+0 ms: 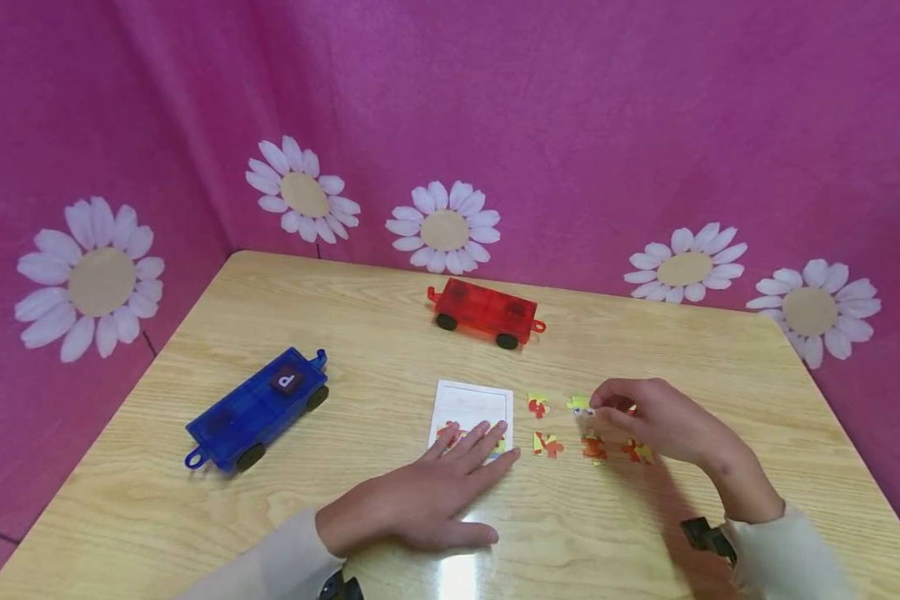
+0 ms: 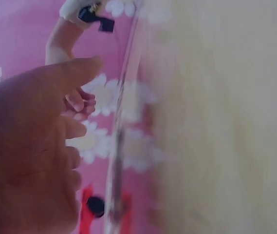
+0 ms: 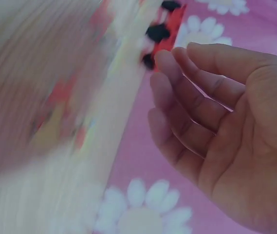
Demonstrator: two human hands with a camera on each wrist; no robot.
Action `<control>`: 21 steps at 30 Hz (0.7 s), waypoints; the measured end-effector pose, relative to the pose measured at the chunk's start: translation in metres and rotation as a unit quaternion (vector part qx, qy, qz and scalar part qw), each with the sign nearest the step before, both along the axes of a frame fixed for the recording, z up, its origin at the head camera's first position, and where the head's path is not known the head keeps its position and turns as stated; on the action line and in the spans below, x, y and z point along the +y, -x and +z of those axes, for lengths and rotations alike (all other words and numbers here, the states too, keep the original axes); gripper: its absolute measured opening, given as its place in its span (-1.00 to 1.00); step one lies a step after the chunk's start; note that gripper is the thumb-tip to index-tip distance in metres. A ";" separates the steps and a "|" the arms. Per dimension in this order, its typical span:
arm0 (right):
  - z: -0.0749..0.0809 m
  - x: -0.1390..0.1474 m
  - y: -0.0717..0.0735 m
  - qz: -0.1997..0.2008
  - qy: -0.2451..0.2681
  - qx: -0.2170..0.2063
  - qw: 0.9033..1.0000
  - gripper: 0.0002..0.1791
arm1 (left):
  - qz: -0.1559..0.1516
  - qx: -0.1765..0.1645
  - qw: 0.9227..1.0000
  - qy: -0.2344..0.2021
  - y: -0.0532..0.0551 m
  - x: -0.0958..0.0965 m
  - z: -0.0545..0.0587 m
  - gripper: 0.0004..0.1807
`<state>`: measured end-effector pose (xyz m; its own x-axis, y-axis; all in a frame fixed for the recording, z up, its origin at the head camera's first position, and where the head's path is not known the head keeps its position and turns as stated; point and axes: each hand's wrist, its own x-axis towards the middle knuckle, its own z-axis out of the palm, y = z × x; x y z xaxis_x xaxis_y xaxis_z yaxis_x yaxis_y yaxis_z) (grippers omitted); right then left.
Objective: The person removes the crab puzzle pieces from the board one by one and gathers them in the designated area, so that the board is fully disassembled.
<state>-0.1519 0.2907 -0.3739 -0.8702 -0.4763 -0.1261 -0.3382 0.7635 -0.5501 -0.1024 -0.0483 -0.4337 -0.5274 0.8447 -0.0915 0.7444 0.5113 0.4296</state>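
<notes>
My left hand lies with straight, spread fingers over the lower part of a white puzzle board, covering some of the colourful pieces set along its bottom. To the right, my right hand hovers with bent fingers over loose jigsaw pieces. Its thumb and forefinger tips are right at a yellow-green piece with eyes. In the right wrist view nothing shows between the loosely curled fingers. Nearby lie a red-and-yellow piece, an orange piece and several others, one partly hidden beneath the right hand.
A red toy wagon with black wheels stands behind the puzzle board. At the left is a blue toy wagon bearing a dark square with a letter. The wooden table meets a pink curtain printed with white daisies.
</notes>
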 end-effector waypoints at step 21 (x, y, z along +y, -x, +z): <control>-0.025 -0.130 0.018 0.141 0.056 -0.037 0.988 -0.77 | 0.131 -0.111 0.985 0.012 0.085 -0.055 0.008 0.40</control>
<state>-0.1702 0.1602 -0.3991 -0.6909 -0.7132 -0.1179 -0.4845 0.5779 -0.6568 -0.1870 -0.1037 -0.4257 -0.6917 0.6781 -0.2485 0.4740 0.6859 0.5522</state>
